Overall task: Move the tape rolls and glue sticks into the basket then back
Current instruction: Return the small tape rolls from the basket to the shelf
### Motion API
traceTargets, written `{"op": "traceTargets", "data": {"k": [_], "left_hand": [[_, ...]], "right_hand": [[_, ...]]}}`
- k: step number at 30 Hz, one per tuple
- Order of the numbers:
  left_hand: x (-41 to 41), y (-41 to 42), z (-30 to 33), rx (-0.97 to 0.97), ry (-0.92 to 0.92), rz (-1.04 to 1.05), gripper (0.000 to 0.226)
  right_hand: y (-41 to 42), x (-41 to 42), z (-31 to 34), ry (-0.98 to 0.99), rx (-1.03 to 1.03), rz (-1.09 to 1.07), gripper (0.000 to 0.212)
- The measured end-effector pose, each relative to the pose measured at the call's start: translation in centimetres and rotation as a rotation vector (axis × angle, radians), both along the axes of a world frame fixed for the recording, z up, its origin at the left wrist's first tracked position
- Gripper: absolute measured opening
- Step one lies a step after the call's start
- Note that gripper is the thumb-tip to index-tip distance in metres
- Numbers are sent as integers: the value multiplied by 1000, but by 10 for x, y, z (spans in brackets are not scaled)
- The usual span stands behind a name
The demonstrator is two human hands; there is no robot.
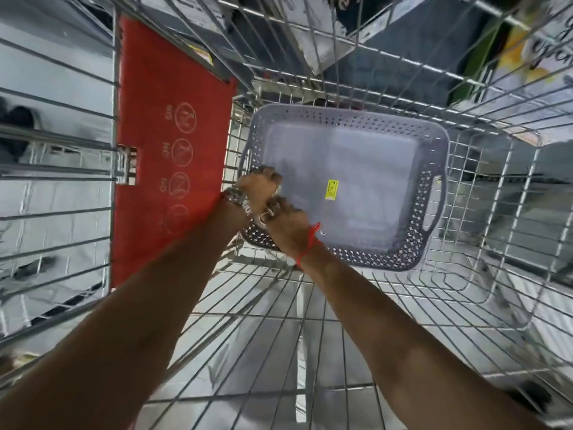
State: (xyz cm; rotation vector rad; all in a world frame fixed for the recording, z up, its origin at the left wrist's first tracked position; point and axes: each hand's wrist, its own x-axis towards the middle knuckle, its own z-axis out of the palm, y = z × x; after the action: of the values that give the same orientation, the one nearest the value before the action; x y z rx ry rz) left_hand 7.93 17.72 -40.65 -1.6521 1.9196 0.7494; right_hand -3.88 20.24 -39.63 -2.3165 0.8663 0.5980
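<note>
A grey perforated plastic basket (435,150) lies on the wire floor of a shopping cart, with only a yellow sticker (331,189) on its bottom. No tape rolls or glue sticks are in view. My left hand (259,187), with a metal watch at the wrist, is closed into a fist at the basket's left handle. My right hand (286,225), wearing rings and a red thread bracelet, curls over the basket's near-left corner. Both hands touch each other at that end of the basket. The fingertips are hidden and the picture is blurred.
The shopping cart's wire walls (496,212) surround the basket on all sides. A red plastic seat flap (167,135) with printed symbols stands upright to the left of the basket. Blurred store shelves and packages show beyond the cart's far end.
</note>
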Motion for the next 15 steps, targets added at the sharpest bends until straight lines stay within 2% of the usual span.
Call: {"op": "traceTargets", "data": {"k": [2, 3, 5, 7, 9, 11, 15], "left_hand": [[4, 4, -2, -12, 42, -24, 38], [4, 3, 0, -5, 60, -21, 39], [-1, 2, 7, 10, 87, 23, 44], [-6, 3, 19, -31, 110, 129, 55], [-11, 5, 30, -41, 154, 224, 57], [-17, 6, 39, -37, 207, 294, 53], [-22, 6, 54, -169, 302, 484, 53]], "right_hand": [[-1, -6, 11, -19, -97, 43, 39], [-2, -7, 17, -89, -163, 53, 37], [-4, -23, 25, -52, -229, 64, 28], [-13, -35, 32, -15, -260, 20, 31], [-20, -47, 33, 96, -181, 7, 36], [-28, -57, 44, 247, -42, -107, 42], [-42, -73, 54, 242, -34, -236, 38]]}}
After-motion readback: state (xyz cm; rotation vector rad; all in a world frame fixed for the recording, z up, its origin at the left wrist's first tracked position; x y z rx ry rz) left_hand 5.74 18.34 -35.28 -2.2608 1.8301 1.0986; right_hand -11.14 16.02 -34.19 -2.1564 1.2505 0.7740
